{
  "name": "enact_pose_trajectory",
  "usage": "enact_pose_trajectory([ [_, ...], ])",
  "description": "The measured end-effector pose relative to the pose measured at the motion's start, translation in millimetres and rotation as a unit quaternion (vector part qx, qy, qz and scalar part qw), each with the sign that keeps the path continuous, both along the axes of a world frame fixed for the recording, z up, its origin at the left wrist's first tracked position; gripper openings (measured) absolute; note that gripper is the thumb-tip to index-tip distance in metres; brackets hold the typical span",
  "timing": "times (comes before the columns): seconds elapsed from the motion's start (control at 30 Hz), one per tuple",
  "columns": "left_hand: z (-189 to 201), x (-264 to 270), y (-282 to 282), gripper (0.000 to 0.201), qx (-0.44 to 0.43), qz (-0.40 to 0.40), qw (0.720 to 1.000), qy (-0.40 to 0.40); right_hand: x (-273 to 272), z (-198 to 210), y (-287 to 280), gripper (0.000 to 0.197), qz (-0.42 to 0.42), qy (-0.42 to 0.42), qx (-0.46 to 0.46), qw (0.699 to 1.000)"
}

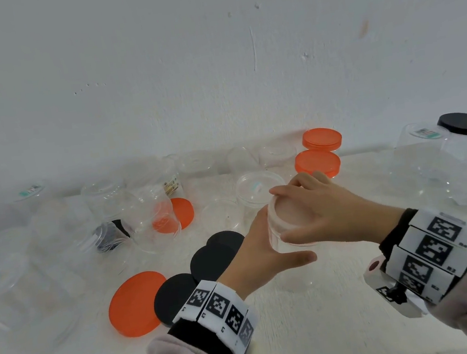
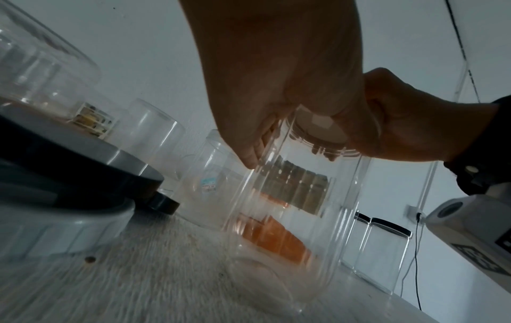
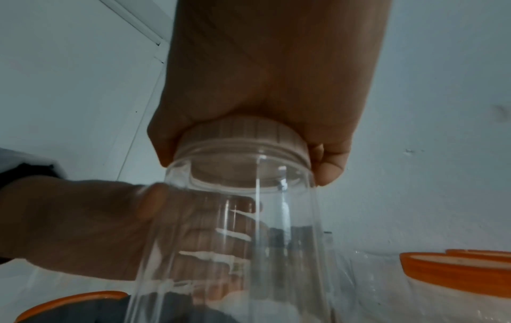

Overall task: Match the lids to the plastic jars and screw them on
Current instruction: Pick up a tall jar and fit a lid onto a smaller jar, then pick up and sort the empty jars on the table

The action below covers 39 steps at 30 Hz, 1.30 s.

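A clear plastic jar stands upright on the white table, a little right of centre. My left hand grips its side wall, thumb towards me. My right hand covers a translucent whitish ribbed lid that sits on the jar's mouth, fingers curled round its rim. In the right wrist view the lid sits over the jar's threaded neck under my right hand. In the left wrist view my left hand's fingers lie against the jar.
Loose lids lie left of the hands: an orange one, another orange one and black ones. Several open clear jars crowd the left and back. Orange-lidded jars stand behind my hands, black-lidded jars at far right.
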<state>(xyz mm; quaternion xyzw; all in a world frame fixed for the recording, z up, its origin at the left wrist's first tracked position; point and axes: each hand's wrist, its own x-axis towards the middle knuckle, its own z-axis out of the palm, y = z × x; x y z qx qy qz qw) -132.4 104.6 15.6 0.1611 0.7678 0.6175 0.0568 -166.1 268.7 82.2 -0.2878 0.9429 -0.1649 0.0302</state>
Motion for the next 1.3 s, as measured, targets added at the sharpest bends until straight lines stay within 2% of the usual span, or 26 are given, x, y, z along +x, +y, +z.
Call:
enact_pose_trajectory([
  [0.17,6.3,-6.3,-9.1,0.079,-0.052,-0.032,0.998,-0.023,1.2,-8.7,-1.2,0.080,-0.016,0.007,-0.051,0.999],
  [0.27,13.1,-15.1,-24.0,0.080,-0.118,-0.062,0.991,-0.032,1.7,-12.3,0.1,0.078,-0.023,0.013,-0.077,0.997],
  [0.37,27.8,-34.0,-46.0,0.063,-0.156,-0.060,0.986,-0.010,2.5,-12.9,4.3,0.083,-0.033,-0.001,-0.098,0.995],
  [0.43,39.8,-51.5,-59.3,0.047,-0.141,-0.028,0.990,0.006,3.5,-12.9,4.7,0.084,-0.029,-0.005,-0.096,0.995],
  [0.53,52.7,-88.6,-74.5,0.036,-0.144,0.099,0.984,0.038,5.6,-14.0,1.4,0.081,-0.017,0.004,-0.086,0.996],
  [0.63,56.5,-128.2,-85.0,0.038,-0.184,0.201,0.961,0.047,7.0,-15.1,0.1,0.081,-0.018,0.012,-0.080,0.997],
  [0.8,47.6,-176.0,-95.1,0.055,-0.300,0.272,0.914,0.029,7.2,-15.9,0.9,0.083,-0.016,0.009,-0.076,0.997],
  [1.03,35.5,-208.1,-96.2,0.067,-0.407,0.293,0.865,-0.023,5.2,-17.9,2.5,0.092,-0.010,-0.005,-0.069,0.998],
  [1.17,30.2,-217.4,-97.8,0.072,-0.488,0.283,0.824,-0.057,5.9,-17.6,2.4,0.093,-0.007,-0.009,-0.079,0.997],
  [1.3,27.1,-217.9,-96.6,0.073,-0.485,0.303,0.815,-0.098,6.3,-16.8,1.5,0.093,-0.004,-0.007,-0.074,0.997],
])
